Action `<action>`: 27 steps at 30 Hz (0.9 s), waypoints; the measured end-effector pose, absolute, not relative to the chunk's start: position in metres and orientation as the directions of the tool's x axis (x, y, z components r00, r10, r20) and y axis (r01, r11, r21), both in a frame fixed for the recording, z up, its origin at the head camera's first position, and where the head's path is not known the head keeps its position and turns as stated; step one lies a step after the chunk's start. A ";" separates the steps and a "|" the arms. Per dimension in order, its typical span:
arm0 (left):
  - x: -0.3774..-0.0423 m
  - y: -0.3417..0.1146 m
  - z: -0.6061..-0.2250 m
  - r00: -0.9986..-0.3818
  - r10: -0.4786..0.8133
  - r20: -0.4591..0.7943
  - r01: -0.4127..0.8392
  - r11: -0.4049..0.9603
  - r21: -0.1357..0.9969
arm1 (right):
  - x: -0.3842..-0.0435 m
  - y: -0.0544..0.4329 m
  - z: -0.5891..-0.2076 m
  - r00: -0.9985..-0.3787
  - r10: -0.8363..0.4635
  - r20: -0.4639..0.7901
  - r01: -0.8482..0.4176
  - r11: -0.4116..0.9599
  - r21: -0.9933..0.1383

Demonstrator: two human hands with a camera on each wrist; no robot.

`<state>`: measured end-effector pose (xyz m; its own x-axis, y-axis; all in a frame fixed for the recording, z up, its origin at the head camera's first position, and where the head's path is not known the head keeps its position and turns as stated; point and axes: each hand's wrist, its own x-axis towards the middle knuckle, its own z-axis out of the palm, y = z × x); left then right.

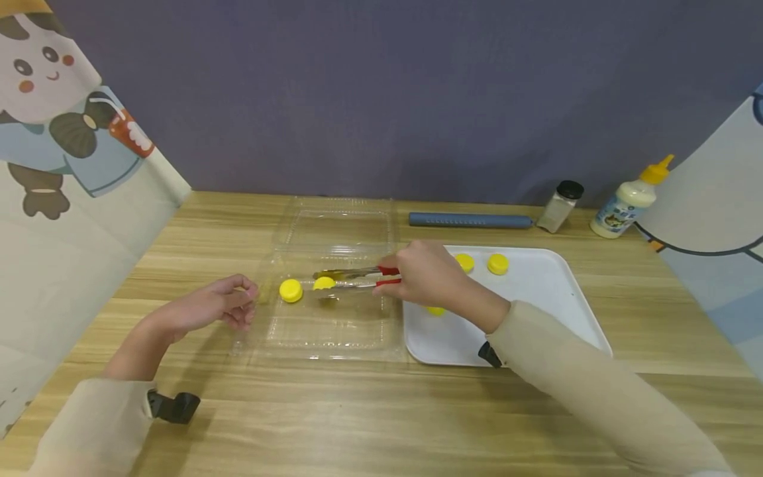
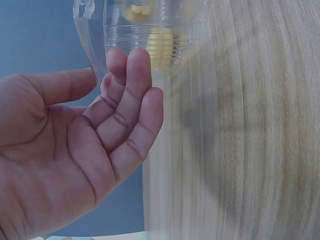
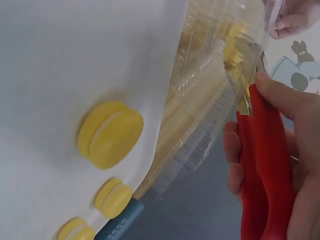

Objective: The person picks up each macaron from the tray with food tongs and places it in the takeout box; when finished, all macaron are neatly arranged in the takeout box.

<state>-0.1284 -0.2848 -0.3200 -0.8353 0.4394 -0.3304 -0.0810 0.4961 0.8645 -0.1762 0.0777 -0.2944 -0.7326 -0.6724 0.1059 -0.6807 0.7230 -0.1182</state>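
Observation:
A clear plastic clamshell box (image 1: 328,336) lies with its lid (image 1: 340,228) folded back toward the wall. My left hand (image 1: 205,308) pinches its left rim between thumb and fingers; the left wrist view shows the rim running to the thumb tip. In my right hand (image 1: 426,268) are tongs with red handles (image 3: 270,172), reaching over the box from the right. The tong tips stand either side of a yellow macaron (image 1: 324,283), inside the box. Another yellow macaron (image 1: 291,290) sits just left of it.
A white tray (image 1: 530,318) to the right bears several yellow macarons (image 3: 110,135), partly hidden by my right hand and arm. Behind it lie a blue-grey stick (image 1: 471,220), a black-capped jar (image 1: 559,207) and a squeeze bottle (image 1: 626,202) with a yellow nozzle, near the wall.

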 end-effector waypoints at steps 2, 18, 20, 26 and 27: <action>-0.128 -0.284 -0.319 -0.835 0.437 -0.334 -0.084 0.499 0.862 | -0.176 0.075 -0.295 -0.734 -0.672 0.092 -0.679 0.727 -0.104; -0.127 -0.283 -0.319 -0.836 0.438 -0.330 -0.084 0.492 0.867 | -0.179 0.064 -0.297 -0.717 -0.691 0.087 -0.697 0.713 -0.079; -0.127 -0.283 -0.319 -0.835 0.439 -0.331 -0.085 0.492 0.866 | -0.179 0.063 -0.297 -0.715 -0.694 0.083 -0.699 0.711 -0.076; -0.127 -0.283 -0.319 -0.834 0.440 -0.332 -0.086 0.491 0.867 | -0.179 0.061 -0.296 -0.715 -0.696 0.072 -0.699 0.712 -0.062; -0.128 -0.283 -0.319 -0.835 0.440 -0.332 -0.086 0.491 0.867 | -0.179 0.061 -0.296 -0.715 -0.695 0.070 -0.699 0.712 -0.063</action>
<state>-0.1276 -0.2831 -0.3189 -0.8346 0.4398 -0.3317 -0.0862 0.4905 0.8671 -0.1790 0.0606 -0.2956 -0.7152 -0.6954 0.0704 -0.6989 0.7125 -0.0629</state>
